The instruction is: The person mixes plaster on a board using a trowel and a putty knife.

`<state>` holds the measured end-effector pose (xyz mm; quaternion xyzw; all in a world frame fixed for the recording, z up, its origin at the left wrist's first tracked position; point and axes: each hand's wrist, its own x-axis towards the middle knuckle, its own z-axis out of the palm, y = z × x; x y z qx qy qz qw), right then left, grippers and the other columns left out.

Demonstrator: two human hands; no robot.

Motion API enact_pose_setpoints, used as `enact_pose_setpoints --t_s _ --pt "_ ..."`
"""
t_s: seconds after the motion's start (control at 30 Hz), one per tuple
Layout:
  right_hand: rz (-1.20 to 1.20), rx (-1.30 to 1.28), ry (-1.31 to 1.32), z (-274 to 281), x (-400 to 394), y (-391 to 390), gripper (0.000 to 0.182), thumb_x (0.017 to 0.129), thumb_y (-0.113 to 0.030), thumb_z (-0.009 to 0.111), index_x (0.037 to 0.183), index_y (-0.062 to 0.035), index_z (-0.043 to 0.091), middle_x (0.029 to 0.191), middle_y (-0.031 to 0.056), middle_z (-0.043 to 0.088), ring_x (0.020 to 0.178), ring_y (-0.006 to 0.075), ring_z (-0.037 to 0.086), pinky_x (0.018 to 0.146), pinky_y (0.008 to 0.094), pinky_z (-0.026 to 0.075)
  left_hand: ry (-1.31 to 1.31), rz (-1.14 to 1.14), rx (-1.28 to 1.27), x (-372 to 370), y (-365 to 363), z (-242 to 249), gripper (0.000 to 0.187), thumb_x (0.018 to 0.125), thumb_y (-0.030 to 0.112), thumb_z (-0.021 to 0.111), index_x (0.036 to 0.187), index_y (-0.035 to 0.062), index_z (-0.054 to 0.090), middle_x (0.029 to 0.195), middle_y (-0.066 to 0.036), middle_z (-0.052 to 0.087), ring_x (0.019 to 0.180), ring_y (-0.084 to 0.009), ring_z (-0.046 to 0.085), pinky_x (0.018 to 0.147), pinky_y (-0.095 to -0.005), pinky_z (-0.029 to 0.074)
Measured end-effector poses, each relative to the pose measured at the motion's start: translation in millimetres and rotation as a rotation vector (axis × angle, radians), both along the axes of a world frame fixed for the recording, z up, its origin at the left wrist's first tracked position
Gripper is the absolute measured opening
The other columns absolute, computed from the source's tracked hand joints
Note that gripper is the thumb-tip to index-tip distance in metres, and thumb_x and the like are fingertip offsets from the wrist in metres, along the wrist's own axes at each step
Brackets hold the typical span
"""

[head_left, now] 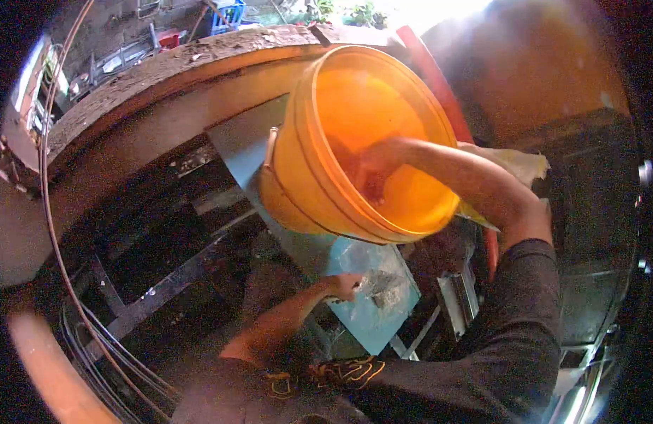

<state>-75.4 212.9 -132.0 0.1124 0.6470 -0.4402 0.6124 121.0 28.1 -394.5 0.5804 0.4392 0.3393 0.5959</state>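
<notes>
A large orange-yellow bucket (291, 191) is tilted, its wide mouth turned toward me. My right hand (376, 169) reaches down inside it; its fingers are blurred, and what they touch cannot be made out. Lower down, my left hand (344, 285) is closed at the left edge of a light blue board (383, 332) and appears to grip it. A grey, crumbly patch (388, 288) lies on the board beside the fingers. The bucket's wire handle has a pale grip (270, 147) on the left side.
A dusty ledge (199, 60) curves across the back. A red pole (439, 81) slants behind the bucket, near a torn yellowish sheet (513, 164). Cables (51, 205) hang at left. Dark slats and metal pieces (457, 304) lie below. A blue crate (227, 15) stands beyond.
</notes>
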Motion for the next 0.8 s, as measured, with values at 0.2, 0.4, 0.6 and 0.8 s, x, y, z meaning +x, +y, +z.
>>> enact_pose_setpoints --t_s 0.2,0.4,0.6,0.8 --pt "-0.214 0.036 0.417 140 48 -19 0.022 0.088 -0.017 0.054 0.077 0.0008 0.061 0.068 0.0114 0.061 0.063 0.0186 0.063 0.058 0.0307 0.054 -0.040 -0.006 -0.116 7 -4 -6 0.054 0.068 0.016 0.071 0.116 0.0070 0.049 0.087 -0.012 0.063 0.063 -0.0216 0.062 0.055 -0.0368 0.052" --pt "-0.406 0.061 0.572 176 162 26 0.036 0.087 -0.028 0.053 0.069 0.0035 0.059 0.061 0.0149 0.060 0.047 0.0215 0.059 0.044 0.0333 0.049 -0.044 0.034 -0.205 3 -5 0 0.059 0.073 0.017 0.073 0.124 0.0054 0.045 0.087 -0.015 0.063 0.058 -0.0208 0.062 0.056 -0.0370 0.053" --pt "-0.847 0.175 0.402 96 298 9 0.035 0.085 -0.029 0.056 0.073 0.0036 0.061 0.062 0.0150 0.060 0.049 0.0229 0.060 0.048 0.0364 0.052 -0.039 0.136 -0.336 9 -8 34 0.049 0.078 0.014 0.068 0.119 0.0065 0.044 0.071 -0.010 0.058 0.052 -0.0165 0.056 0.043 -0.0332 0.045" --pt "-1.245 0.031 0.202 -59 412 19 0.023 0.083 -0.020 0.061 0.090 0.0023 0.065 0.080 0.0141 0.066 0.071 0.0223 0.067 0.068 0.0352 0.056 -0.059 0.229 -0.257 25 -13 42 0.049 0.077 0.012 0.068 0.118 0.0031 0.043 0.072 -0.008 0.055 0.051 -0.0148 0.054 0.043 -0.0309 0.043"
